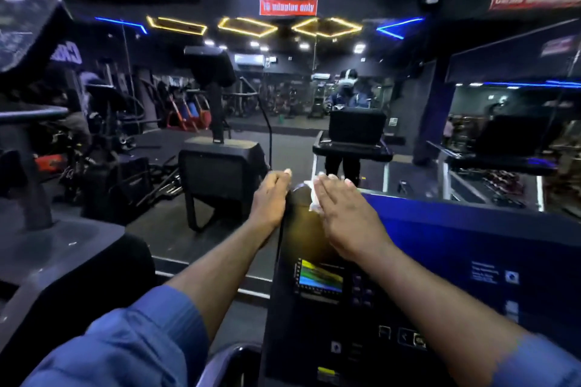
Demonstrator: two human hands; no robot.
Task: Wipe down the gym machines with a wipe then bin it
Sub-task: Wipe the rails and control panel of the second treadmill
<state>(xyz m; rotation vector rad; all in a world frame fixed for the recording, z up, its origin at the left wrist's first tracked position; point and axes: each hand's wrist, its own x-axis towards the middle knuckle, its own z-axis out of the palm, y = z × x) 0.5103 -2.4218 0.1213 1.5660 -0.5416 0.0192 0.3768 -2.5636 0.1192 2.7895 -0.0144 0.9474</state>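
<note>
Both hands were at the console's far top: right hand flat, pressing the wipe down, left hand gripping its left edge; mid-wipe, next stroke probably sweeps nearer, toward the display.

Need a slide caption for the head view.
Right hand presses a white wipe onto the console top; left hand holds its left edge.
</note>
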